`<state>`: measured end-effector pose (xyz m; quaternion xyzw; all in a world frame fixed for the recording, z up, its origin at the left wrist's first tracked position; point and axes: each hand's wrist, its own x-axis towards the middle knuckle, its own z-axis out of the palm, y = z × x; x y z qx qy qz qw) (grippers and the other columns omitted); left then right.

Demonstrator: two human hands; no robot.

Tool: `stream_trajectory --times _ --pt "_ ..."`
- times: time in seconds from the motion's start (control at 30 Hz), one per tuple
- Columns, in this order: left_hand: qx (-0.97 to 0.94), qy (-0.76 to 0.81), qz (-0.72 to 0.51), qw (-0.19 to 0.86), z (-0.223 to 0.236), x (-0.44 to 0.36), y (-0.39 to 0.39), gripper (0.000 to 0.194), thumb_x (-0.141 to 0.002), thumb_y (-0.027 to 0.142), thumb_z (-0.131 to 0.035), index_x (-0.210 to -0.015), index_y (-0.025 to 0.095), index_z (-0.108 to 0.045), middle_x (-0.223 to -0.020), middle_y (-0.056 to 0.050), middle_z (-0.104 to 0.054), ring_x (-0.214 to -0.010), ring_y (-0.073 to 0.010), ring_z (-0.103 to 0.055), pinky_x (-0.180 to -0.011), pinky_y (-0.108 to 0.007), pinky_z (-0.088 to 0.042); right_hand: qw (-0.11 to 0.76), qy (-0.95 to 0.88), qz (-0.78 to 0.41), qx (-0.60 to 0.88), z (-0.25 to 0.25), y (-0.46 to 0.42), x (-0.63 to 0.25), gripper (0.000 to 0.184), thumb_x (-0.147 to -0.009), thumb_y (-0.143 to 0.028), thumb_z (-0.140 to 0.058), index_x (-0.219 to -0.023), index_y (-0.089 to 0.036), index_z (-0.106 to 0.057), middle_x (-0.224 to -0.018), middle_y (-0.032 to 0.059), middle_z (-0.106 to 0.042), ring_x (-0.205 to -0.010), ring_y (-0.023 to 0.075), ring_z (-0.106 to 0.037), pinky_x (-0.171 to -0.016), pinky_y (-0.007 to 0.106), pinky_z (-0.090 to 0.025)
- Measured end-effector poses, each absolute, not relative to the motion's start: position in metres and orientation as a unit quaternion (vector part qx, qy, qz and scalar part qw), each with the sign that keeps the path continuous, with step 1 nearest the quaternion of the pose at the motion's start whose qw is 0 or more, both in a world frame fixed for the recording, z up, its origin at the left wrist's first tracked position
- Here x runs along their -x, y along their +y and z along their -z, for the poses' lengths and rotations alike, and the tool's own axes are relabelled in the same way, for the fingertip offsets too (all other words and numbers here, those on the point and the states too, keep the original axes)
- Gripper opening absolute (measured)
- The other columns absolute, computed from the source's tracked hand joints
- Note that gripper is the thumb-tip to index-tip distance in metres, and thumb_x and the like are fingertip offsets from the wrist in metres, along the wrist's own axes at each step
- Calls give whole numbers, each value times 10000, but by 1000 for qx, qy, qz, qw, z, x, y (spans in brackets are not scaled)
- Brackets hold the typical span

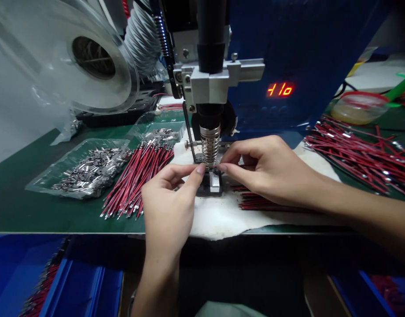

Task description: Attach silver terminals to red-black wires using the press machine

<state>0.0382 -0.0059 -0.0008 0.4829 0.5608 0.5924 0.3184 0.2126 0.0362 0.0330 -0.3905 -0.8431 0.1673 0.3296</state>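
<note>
My left hand point(172, 193) pinches with thumb and forefinger at the left side of the machine's tip, under a coil spring point(210, 145). From the right, my right hand point(268, 169) does the same, its fingertips close to the left ones. Whatever sits between either pair of fingertips is too small and too covered to name. Below them is a small metal block fixture point(215, 181). A bundle of red and black wires point(136, 178) lies left of my left hand. More red and black wires point(255, 201) lie under my right hand on white paper point(215, 220).
A clear tray point(40, 185) of small metal parts stands at left, another tray point(179, 125) behind it. A loose wire pile point(364, 154) and a red-rimmed tub point(359, 108) are at right. The blue machine housing point(271, 39) rises behind. Blue bins point(80, 286) sit below the table edge.
</note>
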Motion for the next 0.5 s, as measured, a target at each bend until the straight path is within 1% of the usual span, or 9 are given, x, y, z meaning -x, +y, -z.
stream_trajectory --times 0.23,0.5 --pt "-479 562 -594 321 0 -39 -5 153 -758 338 -773 -796 191 -748 -601 13 -606 -577 -102 -566 -588 -207 -465 329 -843 -165 391 -33 37 -212 126 -846 -194 -622 -796 -163 -734 -667 -19 -671 -516 80 -489 -552 239 -353" --pt "-475 559 -599 321 0 -39 -5 114 -751 321 -789 -775 215 -755 -538 43 -556 -541 -71 -531 -594 -174 -465 337 -842 -159 390 -31 37 -213 105 -833 -177 -641 -782 -168 -733 -654 -50 -659 -501 50 -475 -539 220 -353"
